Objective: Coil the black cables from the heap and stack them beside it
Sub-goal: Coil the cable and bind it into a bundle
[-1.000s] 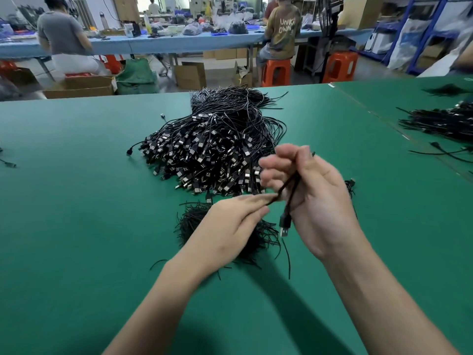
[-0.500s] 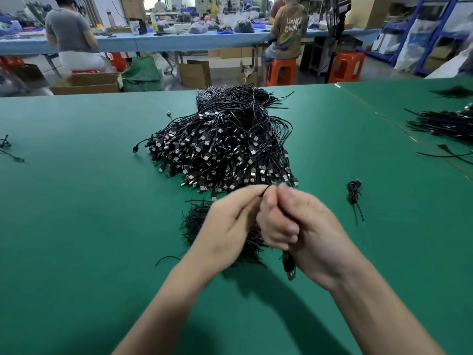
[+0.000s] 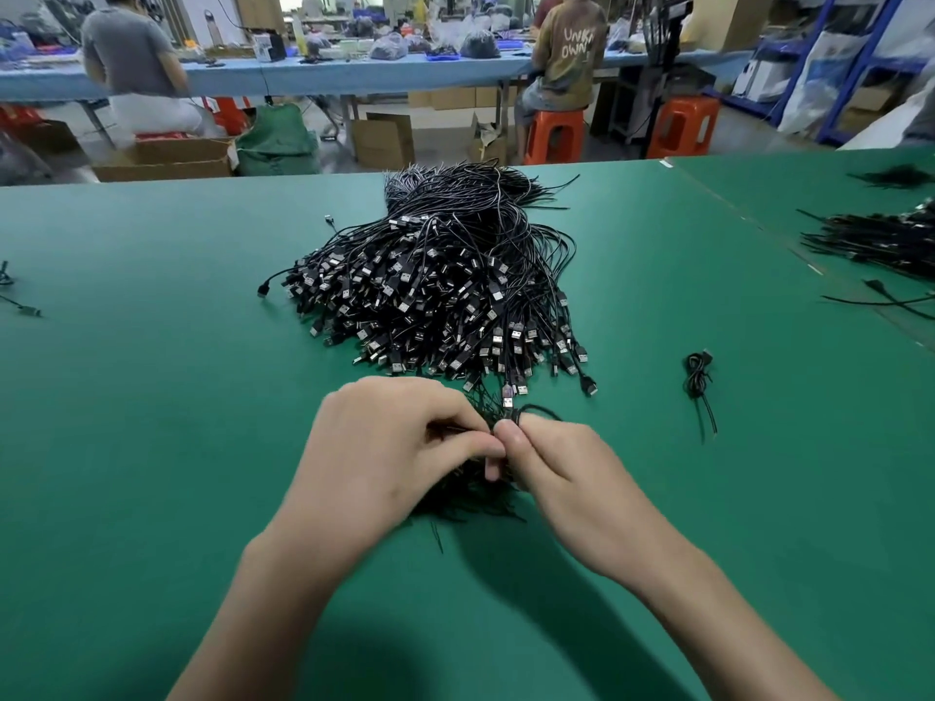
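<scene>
**Coil closed, both hands down at the ties**

I've dropped low: the cable [image 3: 535, 410] that dangled plug-down is now a tight loop, plug up, just in front of the heap [image 3: 440, 296]. My right grip [image 3: 561, 473] is clamped on it and my left grip [image 3: 399, 447] pinches the same spot, over the loose ties [image 3: 470, 503]. Binding next, I reckon, then across to the finished coil [image 3: 697, 377] on the tabletop [image 3: 152, 397].

The green table [image 3: 152, 422] carries a heap of black cables [image 3: 435, 290], one coiled cable [image 3: 698, 379] well right.
</scene>
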Demonstrator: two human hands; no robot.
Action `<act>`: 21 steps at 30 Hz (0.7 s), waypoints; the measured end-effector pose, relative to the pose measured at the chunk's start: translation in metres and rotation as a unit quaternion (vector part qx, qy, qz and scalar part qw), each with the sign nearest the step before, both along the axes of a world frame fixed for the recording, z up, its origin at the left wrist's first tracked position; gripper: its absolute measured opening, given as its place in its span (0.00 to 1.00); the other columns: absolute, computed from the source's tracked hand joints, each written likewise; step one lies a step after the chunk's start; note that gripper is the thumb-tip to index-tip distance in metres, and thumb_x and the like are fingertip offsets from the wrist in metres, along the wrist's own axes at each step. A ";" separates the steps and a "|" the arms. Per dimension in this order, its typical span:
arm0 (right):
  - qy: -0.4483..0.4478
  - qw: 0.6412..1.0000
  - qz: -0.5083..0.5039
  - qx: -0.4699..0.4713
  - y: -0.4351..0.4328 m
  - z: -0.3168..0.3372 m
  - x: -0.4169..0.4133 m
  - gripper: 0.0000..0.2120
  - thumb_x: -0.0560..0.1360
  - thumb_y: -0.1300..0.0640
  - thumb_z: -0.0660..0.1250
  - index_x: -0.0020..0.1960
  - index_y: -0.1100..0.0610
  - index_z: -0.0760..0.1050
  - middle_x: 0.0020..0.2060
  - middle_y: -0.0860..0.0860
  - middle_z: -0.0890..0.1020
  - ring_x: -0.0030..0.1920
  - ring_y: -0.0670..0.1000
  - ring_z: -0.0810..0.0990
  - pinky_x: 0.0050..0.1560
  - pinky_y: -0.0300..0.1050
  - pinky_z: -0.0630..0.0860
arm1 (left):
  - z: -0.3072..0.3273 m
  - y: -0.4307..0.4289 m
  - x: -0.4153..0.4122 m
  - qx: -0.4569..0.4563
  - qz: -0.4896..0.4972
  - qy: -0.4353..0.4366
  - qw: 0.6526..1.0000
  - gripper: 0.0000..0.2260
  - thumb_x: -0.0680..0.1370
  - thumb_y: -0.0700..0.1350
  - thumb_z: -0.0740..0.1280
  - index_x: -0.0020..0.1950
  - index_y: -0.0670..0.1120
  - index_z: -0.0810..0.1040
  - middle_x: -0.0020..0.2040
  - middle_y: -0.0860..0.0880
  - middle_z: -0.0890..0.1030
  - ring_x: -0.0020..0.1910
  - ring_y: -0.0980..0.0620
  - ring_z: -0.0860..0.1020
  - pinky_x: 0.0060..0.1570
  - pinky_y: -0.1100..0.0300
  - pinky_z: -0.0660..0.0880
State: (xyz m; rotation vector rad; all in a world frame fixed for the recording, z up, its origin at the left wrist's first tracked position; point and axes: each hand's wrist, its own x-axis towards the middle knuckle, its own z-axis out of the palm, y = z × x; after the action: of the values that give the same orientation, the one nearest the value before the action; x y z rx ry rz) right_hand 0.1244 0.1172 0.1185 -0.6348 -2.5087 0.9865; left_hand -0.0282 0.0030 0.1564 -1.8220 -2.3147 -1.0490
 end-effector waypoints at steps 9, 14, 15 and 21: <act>0.071 0.893 0.207 -0.393 -0.004 -0.009 0.014 0.13 0.83 0.53 0.56 0.51 0.54 0.79 0.31 0.44 0.67 0.33 0.47 0.63 0.35 0.41 0.62 | -0.046 0.006 0.008 0.053 -0.125 -0.481 0.866 0.21 0.74 0.47 0.76 0.66 0.54 0.81 0.50 0.46 0.87 0.50 0.52 0.84 0.55 0.63 0.78; 0.066 0.910 0.204 -0.356 0.000 -0.015 0.016 0.13 0.85 0.56 0.56 0.53 0.56 0.80 0.31 0.46 0.77 0.33 0.49 0.71 0.40 0.41 0.71 | -0.052 0.006 0.007 0.017 -0.152 -0.435 0.888 0.07 0.78 0.49 0.72 0.52 0.49 0.87 0.33 0.49 0.82 0.39 0.58 0.81 0.48 0.68 0.76; 0.066 0.908 0.203 -0.360 -0.001 -0.016 0.016 0.13 0.85 0.57 0.56 0.54 0.57 0.79 0.32 0.47 0.79 0.33 0.49 0.73 0.41 0.39 0.72 | -0.053 0.007 0.005 0.019 -0.135 -0.421 0.897 0.04 0.77 0.48 0.74 0.48 0.49 0.87 0.37 0.49 0.84 0.40 0.58 0.81 0.46 0.66 0.76; 0.093 0.894 0.147 -0.413 -0.004 -0.017 0.010 0.07 0.86 0.59 0.55 0.53 0.63 0.67 0.37 0.57 0.85 0.33 0.52 0.80 0.39 0.42 0.76 | -0.063 0.011 0.008 0.059 -0.078 -0.397 0.913 0.05 0.76 0.48 0.73 0.39 0.52 0.83 0.41 0.52 0.85 0.39 0.55 0.78 0.40 0.58 0.75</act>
State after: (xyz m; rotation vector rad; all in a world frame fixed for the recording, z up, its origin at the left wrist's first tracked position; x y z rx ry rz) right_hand 0.1342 0.1131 0.1013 -0.3379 -1.9681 2.1503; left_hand -0.0202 0.0137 0.0938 -1.7588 -2.3687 -2.2442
